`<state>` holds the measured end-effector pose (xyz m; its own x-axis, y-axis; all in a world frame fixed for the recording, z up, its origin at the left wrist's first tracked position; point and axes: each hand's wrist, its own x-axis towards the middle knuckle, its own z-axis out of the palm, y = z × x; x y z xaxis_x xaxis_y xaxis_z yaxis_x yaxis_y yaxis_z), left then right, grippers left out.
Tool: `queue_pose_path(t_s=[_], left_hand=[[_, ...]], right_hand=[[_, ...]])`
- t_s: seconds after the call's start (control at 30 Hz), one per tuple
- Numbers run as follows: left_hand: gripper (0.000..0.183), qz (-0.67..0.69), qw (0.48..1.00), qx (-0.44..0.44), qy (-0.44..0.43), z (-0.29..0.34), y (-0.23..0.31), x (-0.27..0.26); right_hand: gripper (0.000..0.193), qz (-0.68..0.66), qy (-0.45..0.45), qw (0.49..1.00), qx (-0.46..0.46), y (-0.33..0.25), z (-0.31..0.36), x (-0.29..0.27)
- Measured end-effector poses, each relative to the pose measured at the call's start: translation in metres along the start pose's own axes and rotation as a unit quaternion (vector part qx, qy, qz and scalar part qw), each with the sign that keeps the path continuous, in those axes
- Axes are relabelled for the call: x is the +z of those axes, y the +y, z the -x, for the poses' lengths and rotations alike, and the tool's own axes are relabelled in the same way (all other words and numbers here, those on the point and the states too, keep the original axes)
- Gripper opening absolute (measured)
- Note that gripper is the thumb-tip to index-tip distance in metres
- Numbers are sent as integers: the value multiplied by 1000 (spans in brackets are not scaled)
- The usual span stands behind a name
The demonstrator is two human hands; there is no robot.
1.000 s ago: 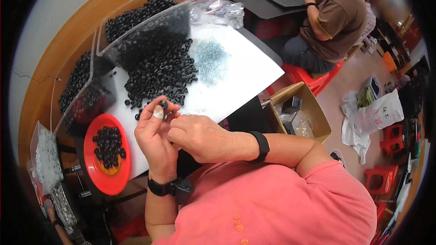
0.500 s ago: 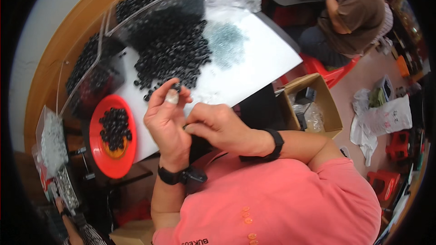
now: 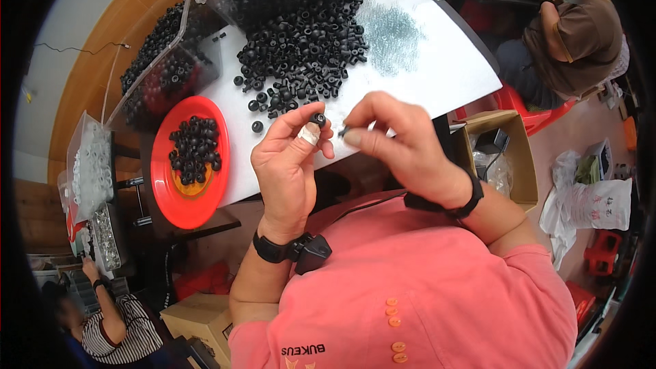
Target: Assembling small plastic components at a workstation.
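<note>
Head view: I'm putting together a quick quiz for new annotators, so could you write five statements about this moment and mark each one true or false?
1. The left hand holds a small round black part. True.
2. The black parts left of the hands sit on a blue square tray. False: they sit on a round red plate.
3. A heap of loose black parts lies on the white work surface. True.
4. The right hand rests flat on the work surface. False: it is raised beside the left hand, pinching a small dark piece, too small to identify.
5. The cardboard box at right is taped shut. False: it is open.
</note>
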<state>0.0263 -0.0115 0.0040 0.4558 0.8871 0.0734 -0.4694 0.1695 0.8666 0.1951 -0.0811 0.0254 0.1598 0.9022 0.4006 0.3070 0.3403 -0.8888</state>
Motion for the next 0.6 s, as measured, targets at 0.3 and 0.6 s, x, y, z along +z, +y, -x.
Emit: queue_pose_path(t_s=[0.3, 0.6], left_hand=[[24, -32, 998, -45, -39, 3, 2, -4], [26, -24, 997, -49, -61, 5, -4, -7]], right_hand=[[13, 129, -36, 987, -88, 12, -16, -8], [11, 123, -73, 981, -129, 15, -21, -6]])
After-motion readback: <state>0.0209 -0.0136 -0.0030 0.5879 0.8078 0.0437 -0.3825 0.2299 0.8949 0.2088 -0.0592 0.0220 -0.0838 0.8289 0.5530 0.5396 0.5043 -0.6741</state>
